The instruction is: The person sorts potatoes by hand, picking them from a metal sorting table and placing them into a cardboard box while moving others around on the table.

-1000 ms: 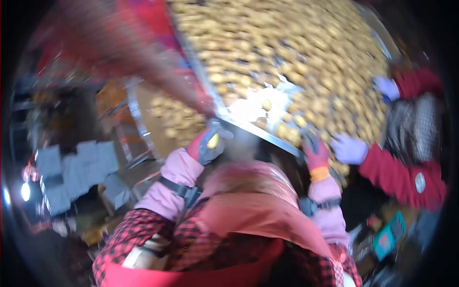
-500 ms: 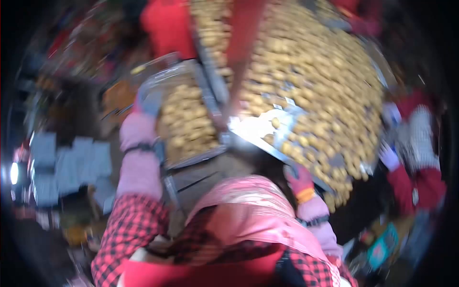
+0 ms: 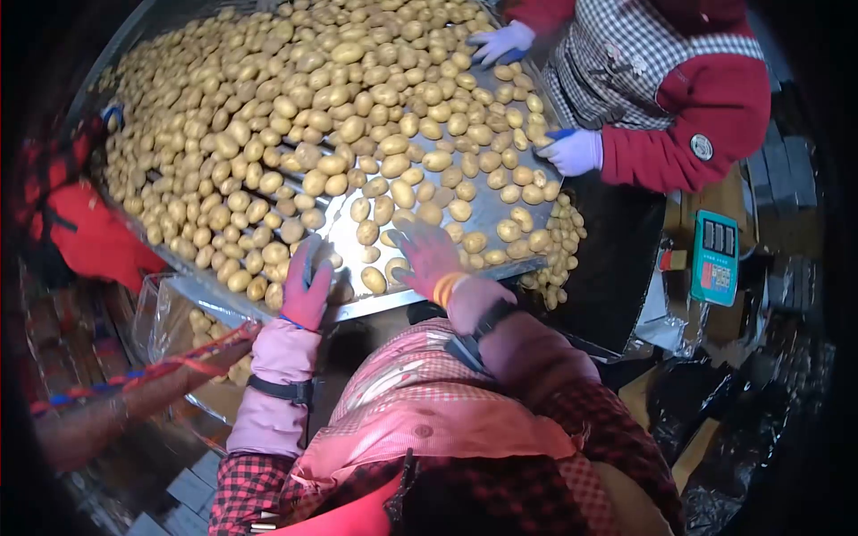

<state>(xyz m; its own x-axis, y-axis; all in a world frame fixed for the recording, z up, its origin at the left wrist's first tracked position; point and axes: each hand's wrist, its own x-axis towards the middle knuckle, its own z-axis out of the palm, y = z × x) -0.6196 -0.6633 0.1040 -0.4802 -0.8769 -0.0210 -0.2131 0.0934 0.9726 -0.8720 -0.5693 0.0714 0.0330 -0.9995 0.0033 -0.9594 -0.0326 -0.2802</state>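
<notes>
Many potatoes lie heaped on a metal table, whose bare surface shines near its front edge. My left hand, in a pink and grey glove, is at that edge, thumb and fingers apart, with potatoes on both sides of it. To its right, my right hand reaches over the edge in a similar glove with an orange cuff. Its fingers are spread among a few loose potatoes, and its palm is hidden. I see nothing gripped in either hand.
Across the right side, a co-worker's gloved hands touch the potatoes. Another person's red sleeve is at the left. A rope-wrapped post crosses the lower left, beside a plastic-lined box of potatoes. A teal scale stands at right.
My view has swung right, toward the table. My left hand has left the plastic-lined box of potatoes for the table's front edge. My right hand now reaches over the potatoes.
</notes>
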